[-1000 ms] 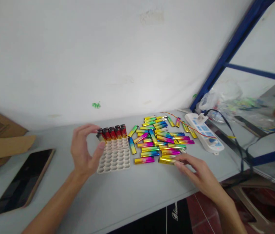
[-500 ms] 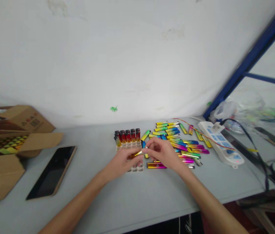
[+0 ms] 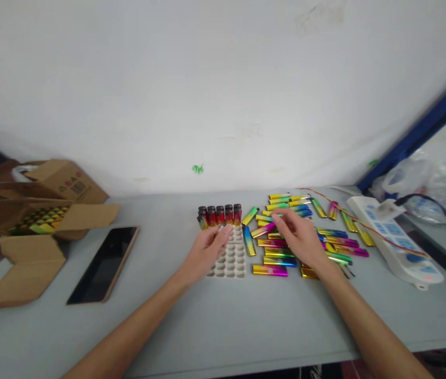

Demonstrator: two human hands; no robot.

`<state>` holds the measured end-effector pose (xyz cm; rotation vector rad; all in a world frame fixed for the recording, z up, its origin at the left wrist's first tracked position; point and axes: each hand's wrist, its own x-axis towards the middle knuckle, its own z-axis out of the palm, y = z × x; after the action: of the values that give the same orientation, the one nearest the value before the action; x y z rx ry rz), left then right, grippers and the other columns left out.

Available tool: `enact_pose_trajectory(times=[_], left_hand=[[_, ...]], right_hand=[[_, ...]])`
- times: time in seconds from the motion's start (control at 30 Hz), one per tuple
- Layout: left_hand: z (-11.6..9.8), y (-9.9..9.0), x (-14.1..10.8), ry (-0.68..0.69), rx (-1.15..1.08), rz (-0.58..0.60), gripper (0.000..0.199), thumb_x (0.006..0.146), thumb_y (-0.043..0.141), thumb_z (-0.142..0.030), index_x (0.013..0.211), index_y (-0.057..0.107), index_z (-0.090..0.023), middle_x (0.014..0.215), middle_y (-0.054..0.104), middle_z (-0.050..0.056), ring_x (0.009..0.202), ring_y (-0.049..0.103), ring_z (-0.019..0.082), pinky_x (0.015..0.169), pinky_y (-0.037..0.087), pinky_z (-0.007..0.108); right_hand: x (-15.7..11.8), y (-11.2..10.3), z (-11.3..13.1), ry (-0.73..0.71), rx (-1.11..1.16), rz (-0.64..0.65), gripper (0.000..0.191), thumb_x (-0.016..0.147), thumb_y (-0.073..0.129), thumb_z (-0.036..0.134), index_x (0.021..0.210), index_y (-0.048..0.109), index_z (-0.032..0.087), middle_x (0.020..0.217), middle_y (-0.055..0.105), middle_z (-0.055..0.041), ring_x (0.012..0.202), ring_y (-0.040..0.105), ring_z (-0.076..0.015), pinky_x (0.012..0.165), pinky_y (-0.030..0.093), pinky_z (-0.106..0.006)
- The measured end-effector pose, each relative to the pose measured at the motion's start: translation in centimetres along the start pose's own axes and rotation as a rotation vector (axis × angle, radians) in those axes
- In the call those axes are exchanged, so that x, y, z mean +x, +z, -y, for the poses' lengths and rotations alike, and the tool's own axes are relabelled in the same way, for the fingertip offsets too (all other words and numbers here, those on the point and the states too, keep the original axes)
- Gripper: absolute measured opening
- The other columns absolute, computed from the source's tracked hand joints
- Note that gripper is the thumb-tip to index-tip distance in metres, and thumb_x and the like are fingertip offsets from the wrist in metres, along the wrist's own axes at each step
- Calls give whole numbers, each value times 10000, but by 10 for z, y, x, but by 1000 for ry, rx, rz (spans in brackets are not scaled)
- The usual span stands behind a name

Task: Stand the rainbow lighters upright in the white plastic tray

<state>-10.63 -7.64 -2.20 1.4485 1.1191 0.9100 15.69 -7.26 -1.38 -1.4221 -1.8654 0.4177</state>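
Note:
My left hand (image 3: 207, 251) is over the left side of a pale tray with round cells (image 3: 230, 261). Its thumb and forefinger are closed on a lighter, of which only a small silvery end (image 3: 221, 226) shows. Upright red lighters with black tops (image 3: 220, 215) fill the tray's far rows. My right hand (image 3: 299, 237) is above a spread of shiny multicoloured lighters (image 3: 280, 251). Its thumb and forefinger are pinched together near a pink and yellow lighter (image 3: 263, 230); what they hold, if anything, cannot be made out.
A black-screened phone (image 3: 103, 266) lies left of the tray. Beyond it stands an open cardboard box (image 3: 88, 217) with yellow-green items inside. On the right are a white power strip (image 3: 398, 239) and a thin red wire (image 3: 321, 196). A white wall backs the table.
My hands, together at a gold-coloured lighter before, have parted. The left stays by the tray; the right has gone right over the loose lighters. The camera view has shifted.

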Motion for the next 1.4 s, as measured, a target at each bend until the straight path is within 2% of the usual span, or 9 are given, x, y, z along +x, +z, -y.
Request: enact_pose_trajectory(times=[0.17, 0.4, 0.6, 0.7, 0.87, 1.0, 1.13, 1.3, 1.4], left_hand=[[5, -3, 2, 21, 205, -148, 624, 888, 548, -711, 550, 355, -224, 509, 298, -52, 479, 280, 98, 437, 194, 251], [8, -2, 1, 16, 235, -173, 513, 884, 576, -561, 560, 362, -226, 508, 323, -49, 473, 296, 101, 432, 202, 252], [6, -3, 0, 11, 176, -136, 537, 930, 544, -640, 628, 381, -228, 521, 323, -64, 462, 300, 95, 426, 238, 233], [1, -4, -1, 46, 104, -77, 492, 958, 549, -639, 725, 422, -224, 560, 344, -82, 468, 314, 86, 436, 276, 212], [-16, -15, -1, 197, -31, -18, 309, 1036, 490, -551, 1105, 443, -254, 634, 498, -93, 484, 406, 96, 440, 339, 191], [-36, -28, -2, 358, 41, -121, 279, 1019, 565, -486, 1062, 549, -211, 857, 676, 16, 633, 602, 124, 608, 530, 273], [-42, -39, 1, 488, 183, -260, 213, 893, 761, -411, 927, 755, -201, 1009, 650, 68, 918, 655, 187, 772, 558, 304], [-26, -49, 10, 519, 240, -295, 141, 832, 829, -299, 939, 799, -212, 938, 712, 65, 853, 632, 177, 716, 515, 295], [-23, -54, 13, 491, 235, -416, 185, 790, 857, -305, 925, 790, -198, 914, 736, 46, 771, 642, 151, 695, 525, 280]], right_hand=[[-2, -3, 2, -23, -29, -5, 390, 1068, 448, 528, 1106, 675, 212, 681, 631, 16, 559, 547, -168, 593, 418, -295], [-2, 2, 4, -54, -18, 16, 360, 1070, 452, 508, 1099, 666, 220, 690, 645, 9, 546, 552, -173, 594, 437, -301], [-3, 2, 2, -70, -21, 12, 329, 1076, 452, 482, 1112, 656, 226, 695, 637, 8, 563, 559, -179, 616, 444, -302], [-3, 2, 2, -60, -10, 14, 339, 1076, 443, 490, 1131, 647, 225, 696, 631, 8, 582, 568, -186, 632, 450, -308], [-4, 3, 4, -28, 17, 16, 368, 1086, 412, 483, 1253, 611, 223, 706, 630, 15, 586, 570, -188, 659, 462, -314], [-4, 3, 5, -38, 39, 21, 375, 1090, 411, 473, 1316, 574, 221, 710, 629, 17, 600, 581, -193, 674, 463, -315], [-4, 3, 4, -63, 38, 26, 362, 1096, 414, 450, 1321, 573, 215, 727, 641, 8, 619, 602, -192, 679, 466, -305], [-4, 2, 4, -77, 33, 36, 331, 1096, 432, 407, 1295, 593, 198, 757, 666, -4, 645, 628, -192, 702, 474, -299], [-4, 0, 5, -81, 27, 39, 318, 1093, 442, 395, 1272, 609, 194, 756, 669, -7, 654, 636, -195, 697, 471, -296]])
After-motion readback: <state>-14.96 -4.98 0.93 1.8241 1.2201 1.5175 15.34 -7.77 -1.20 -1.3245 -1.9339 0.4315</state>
